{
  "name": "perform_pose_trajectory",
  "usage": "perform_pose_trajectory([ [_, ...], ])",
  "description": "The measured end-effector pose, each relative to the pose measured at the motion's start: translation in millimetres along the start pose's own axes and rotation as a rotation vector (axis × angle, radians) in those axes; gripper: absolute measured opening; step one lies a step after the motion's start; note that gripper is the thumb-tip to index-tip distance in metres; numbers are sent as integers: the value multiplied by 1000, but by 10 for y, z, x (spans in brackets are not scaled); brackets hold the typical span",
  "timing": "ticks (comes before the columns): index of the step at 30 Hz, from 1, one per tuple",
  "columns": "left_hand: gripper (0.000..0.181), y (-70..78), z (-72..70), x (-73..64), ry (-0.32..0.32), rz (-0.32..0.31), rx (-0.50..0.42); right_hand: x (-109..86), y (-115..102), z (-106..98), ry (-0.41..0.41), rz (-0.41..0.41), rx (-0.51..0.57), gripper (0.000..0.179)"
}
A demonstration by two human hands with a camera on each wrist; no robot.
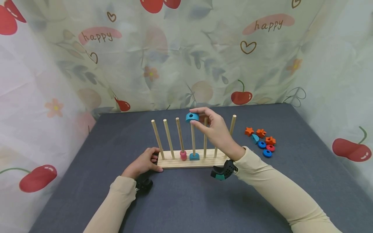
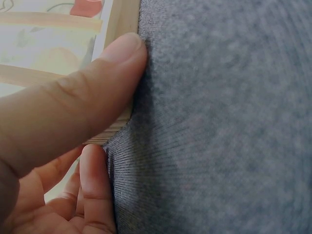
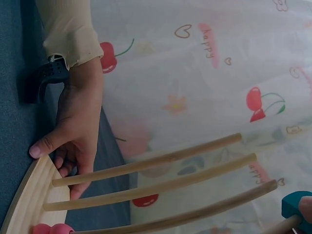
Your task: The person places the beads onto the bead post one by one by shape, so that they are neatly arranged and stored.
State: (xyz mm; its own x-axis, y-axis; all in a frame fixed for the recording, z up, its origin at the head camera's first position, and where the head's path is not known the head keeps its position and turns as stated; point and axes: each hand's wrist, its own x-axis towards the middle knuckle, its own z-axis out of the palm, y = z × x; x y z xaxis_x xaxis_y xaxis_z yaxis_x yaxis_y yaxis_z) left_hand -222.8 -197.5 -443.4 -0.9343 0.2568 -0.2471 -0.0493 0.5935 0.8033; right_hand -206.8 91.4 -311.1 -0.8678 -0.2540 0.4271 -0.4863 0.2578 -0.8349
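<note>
A wooden peg board (image 1: pixel 180 164) with several upright pegs stands across the middle of the table. My left hand (image 1: pixel 143 163) grips its left end, the thumb at the front edge and the other fingers round the end. Between thumb and fingertips my right hand (image 1: pixel 217 131) pinches a blue half-round bead (image 1: pixel 188 118), which has a hole through it. That bead is right at the top of the fourth peg from the left. Low on the same peg sits another blue half-round bead (image 1: pixel 194 157). A pink bead (image 1: pixel 183 155) is at the foot of the third peg.
Loose beads lie to the right of the board: orange stars (image 1: pixel 249 131), a blue half-round (image 1: pixel 255 138), blue rings (image 1: pixel 267 153) and a red ring (image 1: pixel 270 148). The table has a dark grey cloth (image 1: pixel 180 204). Patterned curtains (image 1: pixel 180 77) enclose its back and sides.
</note>
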Motion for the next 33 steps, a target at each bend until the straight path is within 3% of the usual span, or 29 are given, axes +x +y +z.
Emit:
perform_pose_trajectory([
  [11,81,-8,20,-8,2,-7,6,-49,115,59,9,42,81,36],
  [19,81,-12,14,-6,5,-3,2,-79,187,131,36,49,200,37],
  [33,81,20,-2,-10,6,-3,5,-240,450,264,36,152,171,33],
])
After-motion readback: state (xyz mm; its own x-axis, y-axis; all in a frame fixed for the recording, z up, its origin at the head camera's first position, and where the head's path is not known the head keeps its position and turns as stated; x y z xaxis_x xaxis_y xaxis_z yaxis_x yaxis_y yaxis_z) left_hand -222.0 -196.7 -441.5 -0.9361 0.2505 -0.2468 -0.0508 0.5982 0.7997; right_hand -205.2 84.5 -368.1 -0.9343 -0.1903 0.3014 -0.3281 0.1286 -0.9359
